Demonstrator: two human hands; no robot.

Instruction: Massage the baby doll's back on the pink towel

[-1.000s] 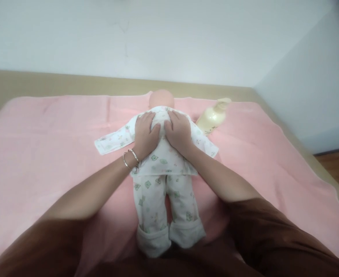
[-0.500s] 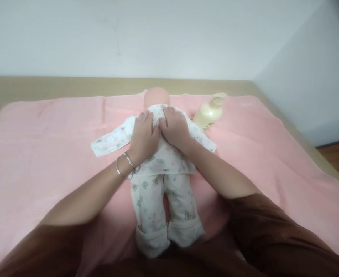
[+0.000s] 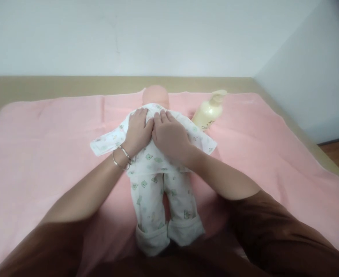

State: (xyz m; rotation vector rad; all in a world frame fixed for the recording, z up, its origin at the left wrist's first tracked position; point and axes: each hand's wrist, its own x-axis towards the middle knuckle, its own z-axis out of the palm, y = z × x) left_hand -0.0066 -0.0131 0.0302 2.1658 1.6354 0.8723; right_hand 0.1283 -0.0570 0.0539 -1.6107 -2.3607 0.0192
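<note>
A baby doll [image 3: 150, 163] in white printed pyjamas lies face down, its bald head [image 3: 155, 95] away from me and its rolled trouser cuffs towards me. My left hand [image 3: 137, 130] rests flat on the left side of its upper back, fingers stretched towards the shoulder. Beside it, my right hand [image 3: 171, 134] lies flat on the middle and right of the back, fingers straight and close together. The two thumb sides meet near the doll's spine. Neither hand grips anything. Both sleeves of the doll spread outwards on the cloth.
A pale yellow pump bottle [image 3: 208, 112] leans or lies just beyond the doll's right sleeve. Under everything is a pink cloth [image 3: 45, 154] on a beige surface [image 3: 71, 85]. White walls [image 3: 169, 34] stand behind and to the right.
My right hand has slid a little left and towards me on the doll's back. My left hand has shifted slightly left, its thumb now against the right hand.
</note>
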